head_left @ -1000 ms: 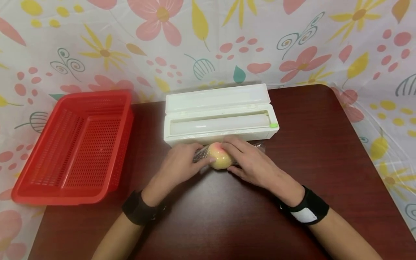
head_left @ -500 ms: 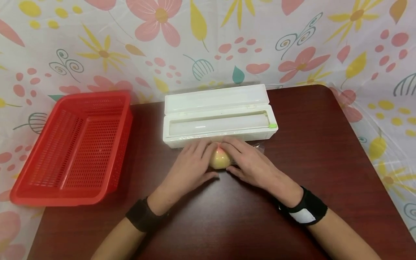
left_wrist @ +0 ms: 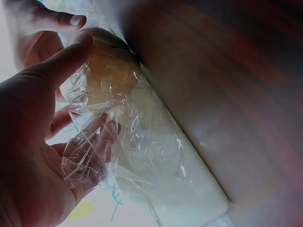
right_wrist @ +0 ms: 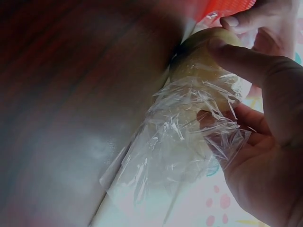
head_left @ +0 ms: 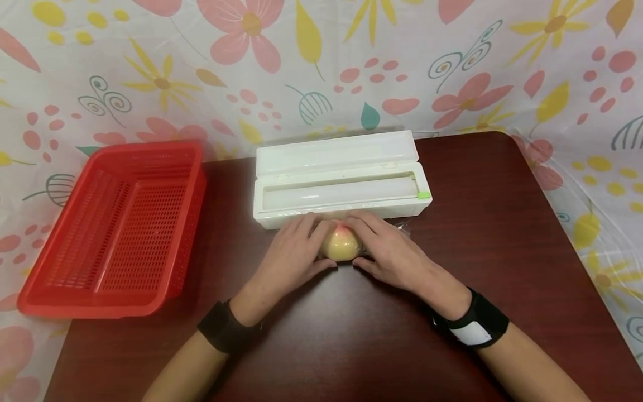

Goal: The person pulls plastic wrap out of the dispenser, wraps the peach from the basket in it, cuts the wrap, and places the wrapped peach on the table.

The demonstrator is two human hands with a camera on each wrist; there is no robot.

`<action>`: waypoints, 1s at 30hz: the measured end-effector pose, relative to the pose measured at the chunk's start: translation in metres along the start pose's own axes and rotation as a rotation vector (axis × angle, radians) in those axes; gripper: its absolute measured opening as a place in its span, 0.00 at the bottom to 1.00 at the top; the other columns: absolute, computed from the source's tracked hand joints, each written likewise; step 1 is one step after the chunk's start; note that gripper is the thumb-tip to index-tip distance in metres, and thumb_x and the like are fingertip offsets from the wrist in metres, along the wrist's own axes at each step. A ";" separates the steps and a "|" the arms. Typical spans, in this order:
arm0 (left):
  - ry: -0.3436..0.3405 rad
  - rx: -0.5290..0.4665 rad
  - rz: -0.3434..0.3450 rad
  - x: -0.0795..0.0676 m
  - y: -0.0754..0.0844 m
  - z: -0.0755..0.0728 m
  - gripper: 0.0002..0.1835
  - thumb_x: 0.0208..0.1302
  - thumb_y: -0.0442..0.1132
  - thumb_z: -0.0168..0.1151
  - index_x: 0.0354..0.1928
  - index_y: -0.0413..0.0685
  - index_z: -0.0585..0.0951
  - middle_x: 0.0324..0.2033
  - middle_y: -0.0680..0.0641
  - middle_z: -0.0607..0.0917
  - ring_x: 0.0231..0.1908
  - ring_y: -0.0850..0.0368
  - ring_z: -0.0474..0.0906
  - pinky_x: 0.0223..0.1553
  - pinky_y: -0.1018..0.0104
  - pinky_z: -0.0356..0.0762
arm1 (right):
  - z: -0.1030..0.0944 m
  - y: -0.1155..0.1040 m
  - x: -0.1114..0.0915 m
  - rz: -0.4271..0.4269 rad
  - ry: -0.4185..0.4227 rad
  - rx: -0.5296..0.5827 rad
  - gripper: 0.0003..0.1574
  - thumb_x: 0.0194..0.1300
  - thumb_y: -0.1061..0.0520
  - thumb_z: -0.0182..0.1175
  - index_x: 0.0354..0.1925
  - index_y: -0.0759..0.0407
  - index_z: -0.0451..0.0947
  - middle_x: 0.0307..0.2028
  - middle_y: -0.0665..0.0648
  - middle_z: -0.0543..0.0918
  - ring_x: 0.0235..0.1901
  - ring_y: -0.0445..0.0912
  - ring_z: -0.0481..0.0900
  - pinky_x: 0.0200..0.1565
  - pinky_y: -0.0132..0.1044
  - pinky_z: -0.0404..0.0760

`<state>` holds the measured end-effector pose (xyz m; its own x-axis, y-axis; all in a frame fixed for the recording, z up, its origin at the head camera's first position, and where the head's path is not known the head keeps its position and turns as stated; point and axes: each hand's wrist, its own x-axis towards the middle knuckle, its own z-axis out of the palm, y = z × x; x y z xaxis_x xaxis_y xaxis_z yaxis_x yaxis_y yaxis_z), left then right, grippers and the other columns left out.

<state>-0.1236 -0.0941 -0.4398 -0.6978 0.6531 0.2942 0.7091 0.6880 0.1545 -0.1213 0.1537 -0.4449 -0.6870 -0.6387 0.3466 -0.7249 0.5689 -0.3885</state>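
A round yellow fruit with a pink top (head_left: 341, 243), peach- or apple-like, sits on the table, wrapped in clear cling film (left_wrist: 137, 127). From its left side my left hand (head_left: 293, 248) holds it, thumb at the near edge and fingers over the far side. On the opposite side my right hand (head_left: 389, 245) grips it the same way. Crumpled loose film sticks out sideways past the fruit under both palms, clearest in the wrist views. Right behind the hands stands an open white cling film box (head_left: 341, 209) with a white roll (head_left: 339, 191) inside.
A red perforated plastic basket (head_left: 108, 310) stands at the table's left side. The table (head_left: 341, 346) is dark reddish wood. A flower-patterned cloth (head_left: 321, 67) hangs behind it. The box's lid (head_left: 336, 152) leans back, and a green piece (head_left: 423, 195) sits at its right end.
My left hand has shifted its hold: its fingers moved over the far side of the fruit, and its thumb went from the fruit's front to its lower left edge. The right hand stays put.
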 end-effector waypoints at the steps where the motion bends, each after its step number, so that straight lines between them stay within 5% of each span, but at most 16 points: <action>1: 0.001 -0.007 -0.002 0.000 0.000 0.000 0.45 0.51 0.57 0.85 0.66 0.48 0.74 0.58 0.42 0.80 0.55 0.44 0.81 0.60 0.50 0.79 | 0.000 0.000 0.000 0.004 -0.001 0.004 0.49 0.53 0.62 0.84 0.69 0.62 0.71 0.66 0.59 0.75 0.64 0.52 0.77 0.63 0.48 0.81; 15: -0.003 -0.079 -0.043 0.001 -0.005 -0.001 0.42 0.52 0.55 0.86 0.62 0.42 0.76 0.55 0.44 0.83 0.56 0.47 0.81 0.63 0.53 0.78 | 0.001 -0.002 -0.001 0.038 0.046 -0.019 0.46 0.49 0.62 0.86 0.62 0.66 0.73 0.63 0.61 0.77 0.60 0.54 0.81 0.57 0.47 0.85; 30: 0.002 -0.099 -0.037 0.001 -0.008 -0.001 0.42 0.55 0.57 0.83 0.65 0.41 0.77 0.57 0.44 0.84 0.55 0.48 0.82 0.60 0.55 0.81 | -0.003 -0.001 0.001 0.066 0.047 -0.008 0.46 0.50 0.61 0.86 0.64 0.69 0.76 0.63 0.63 0.78 0.64 0.56 0.77 0.64 0.49 0.80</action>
<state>-0.1299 -0.0998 -0.4402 -0.7233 0.6276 0.2880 0.6897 0.6767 0.2576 -0.1209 0.1537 -0.4418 -0.7345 -0.5752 0.3602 -0.6785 0.6130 -0.4047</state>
